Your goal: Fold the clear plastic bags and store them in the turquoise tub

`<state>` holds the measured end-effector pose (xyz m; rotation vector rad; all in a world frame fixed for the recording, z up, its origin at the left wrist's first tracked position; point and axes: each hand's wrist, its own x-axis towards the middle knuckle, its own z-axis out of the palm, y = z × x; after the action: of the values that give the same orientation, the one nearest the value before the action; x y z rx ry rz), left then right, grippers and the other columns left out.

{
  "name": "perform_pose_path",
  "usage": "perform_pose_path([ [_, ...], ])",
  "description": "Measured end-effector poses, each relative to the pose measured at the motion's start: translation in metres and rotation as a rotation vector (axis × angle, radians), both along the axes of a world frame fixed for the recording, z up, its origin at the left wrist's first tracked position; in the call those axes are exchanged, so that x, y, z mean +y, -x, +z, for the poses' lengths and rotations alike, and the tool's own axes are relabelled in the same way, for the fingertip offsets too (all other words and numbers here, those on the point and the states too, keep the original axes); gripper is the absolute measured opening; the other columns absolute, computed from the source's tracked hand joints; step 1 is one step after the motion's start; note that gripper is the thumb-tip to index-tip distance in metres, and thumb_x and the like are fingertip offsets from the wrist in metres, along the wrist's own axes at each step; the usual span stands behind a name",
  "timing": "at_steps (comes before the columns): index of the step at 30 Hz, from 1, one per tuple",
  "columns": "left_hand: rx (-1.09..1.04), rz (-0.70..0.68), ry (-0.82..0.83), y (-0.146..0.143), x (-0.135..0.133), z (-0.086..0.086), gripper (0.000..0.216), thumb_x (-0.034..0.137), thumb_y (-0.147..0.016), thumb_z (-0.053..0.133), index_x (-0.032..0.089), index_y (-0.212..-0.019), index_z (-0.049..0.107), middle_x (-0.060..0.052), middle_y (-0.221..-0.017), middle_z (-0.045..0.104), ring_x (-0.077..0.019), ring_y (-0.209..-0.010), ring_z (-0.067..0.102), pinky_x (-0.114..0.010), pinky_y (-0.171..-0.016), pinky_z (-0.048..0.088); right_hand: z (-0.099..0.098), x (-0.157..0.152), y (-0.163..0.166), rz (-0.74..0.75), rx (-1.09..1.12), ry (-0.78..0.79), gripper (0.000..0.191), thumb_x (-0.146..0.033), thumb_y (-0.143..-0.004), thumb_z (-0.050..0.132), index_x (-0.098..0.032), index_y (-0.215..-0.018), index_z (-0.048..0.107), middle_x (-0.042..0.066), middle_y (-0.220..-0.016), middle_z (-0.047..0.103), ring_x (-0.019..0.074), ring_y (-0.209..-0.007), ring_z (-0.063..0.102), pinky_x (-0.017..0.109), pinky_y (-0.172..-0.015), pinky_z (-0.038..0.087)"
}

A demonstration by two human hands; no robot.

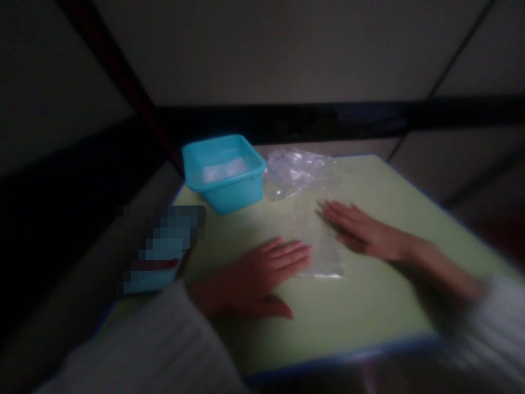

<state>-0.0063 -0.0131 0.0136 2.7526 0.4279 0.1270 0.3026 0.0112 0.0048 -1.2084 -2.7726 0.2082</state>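
A clear plastic bag (322,257) lies flat on the pale green table (340,312). My left hand (266,273) is palm down with fingers stretched out, its fingertips over the bag's left side. To the right, my right hand (361,230) has its fingers extended together and pointing left, near the bag's right edge; whether it touches the bag I cannot tell. Neither hand grips anything. Behind the flat bag sits a crumpled heap of clear plastic (297,169).
A turquoise plastic basin (235,191) with white items inside stands at the back left. A pixelated, blurred-out object (164,251) lies along the left edge. The table has a blue rim (348,357), and a panelled wall (287,54) rises behind it.
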Motion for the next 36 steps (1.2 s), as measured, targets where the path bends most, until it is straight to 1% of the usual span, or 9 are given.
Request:
perform_pose_path([
  [4,0.029,-0.008,0.012,-0.001,-0.001,-0.001,0.078,0.063,-0.089,0.039,0.018,-0.148,0.018,-0.009,-0.154,0.017,-0.0258,-0.142,0.015,-0.042,-0.116,0.007,-0.003,0.002,-0.001,-0.001,-0.002,-0.01,0.063,-0.037,-0.097,0.036,-0.029,-0.149,0.001,0.009,-0.156,0.01,0.0288,-0.141,0.009,0.058,-0.11,0.013],
  [15,-0.004,-0.033,0.015,-0.006,-0.01,0.0,0.079,0.064,-0.088,0.04,0.017,-0.148,0.019,-0.011,-0.153,0.02,-0.0272,-0.141,0.018,-0.043,-0.116,0.01,-0.004,0.003,-0.002,-0.013,0.013,-0.034,0.062,-0.04,-0.097,0.035,-0.03,-0.149,0.003,0.008,-0.155,0.012,0.0303,-0.14,0.012,0.059,-0.11,0.014],
  [19,-0.013,-0.049,0.015,-0.007,-0.012,0.0,0.078,0.064,-0.088,0.041,0.017,-0.147,0.021,-0.011,-0.153,0.022,-0.0269,-0.141,0.018,-0.042,-0.116,0.011,-0.004,0.004,-0.003,-0.023,0.014,-0.02,0.06,-0.041,-0.097,0.033,-0.029,-0.149,0.007,0.009,-0.155,0.014,0.0303,-0.14,0.013,0.059,-0.11,0.014],
  [23,0.002,-0.051,0.008,-0.008,-0.014,0.001,0.078,0.064,-0.088,0.039,0.017,-0.148,0.02,-0.01,-0.153,0.02,-0.0262,-0.142,0.016,-0.042,-0.116,0.009,-0.004,0.004,-0.003,-0.027,0.015,-0.007,0.06,-0.041,-0.097,0.034,-0.029,-0.149,0.007,0.008,-0.155,0.014,0.0297,-0.14,0.013,0.058,-0.11,0.013],
  [26,-0.005,-0.045,-0.003,-0.006,-0.013,0.003,0.08,0.065,-0.088,0.039,0.017,-0.148,0.018,-0.01,-0.154,0.017,-0.0265,-0.142,0.014,-0.042,-0.117,0.009,0.002,0.001,0.0,-0.03,0.04,0.001,0.061,-0.038,-0.096,0.037,-0.028,-0.149,0.008,0.008,-0.155,0.014,0.0303,-0.14,0.013,0.06,-0.11,0.012],
  [29,-0.029,0.036,-0.03,0.0,-0.007,0.003,0.08,0.064,-0.088,0.038,0.017,-0.148,0.014,-0.011,-0.155,0.015,-0.027,-0.142,0.013,-0.043,-0.116,0.008,0.015,-0.006,0.01,-0.029,0.107,0.013,0.06,-0.036,-0.097,0.035,-0.025,-0.149,0.009,0.009,-0.154,0.017,0.0284,-0.14,0.015,0.058,-0.111,0.012],
  [32,-0.054,0.187,-0.074,0.007,0.002,-0.003,0.066,0.051,-0.096,0.029,0.017,-0.149,0.009,-0.011,-0.155,0.014,-0.0246,-0.143,0.012,-0.043,-0.116,0.008,0.026,-0.014,0.021,0.008,0.199,0.018,0.059,-0.037,-0.097,0.034,-0.025,-0.149,0.01,0.008,-0.154,0.02,0.0267,-0.14,0.019,0.054,-0.113,0.014],
  [34,-0.037,0.261,-0.096,0.009,0.006,-0.009,0.058,0.042,-0.099,0.027,0.017,-0.149,0.009,-0.011,-0.155,0.014,-0.0226,-0.143,0.011,-0.043,-0.116,0.007,0.027,-0.019,0.028,0.07,0.221,0.026,0.059,-0.038,-0.097,0.035,-0.025,-0.149,0.01,0.007,-0.153,0.021,0.0255,-0.14,0.02,0.053,-0.113,0.014],
  [36,-0.012,0.292,-0.107,0.009,0.009,-0.014,0.058,0.039,-0.098,0.029,0.017,-0.148,0.01,-0.01,-0.155,0.015,-0.0215,-0.143,0.011,-0.043,-0.116,0.008,0.023,-0.022,0.034,0.141,0.216,0.034,0.06,-0.038,-0.097,0.036,-0.025,-0.149,0.008,0.007,-0.153,0.021,0.024,-0.14,0.02,0.052,-0.114,0.013],
])
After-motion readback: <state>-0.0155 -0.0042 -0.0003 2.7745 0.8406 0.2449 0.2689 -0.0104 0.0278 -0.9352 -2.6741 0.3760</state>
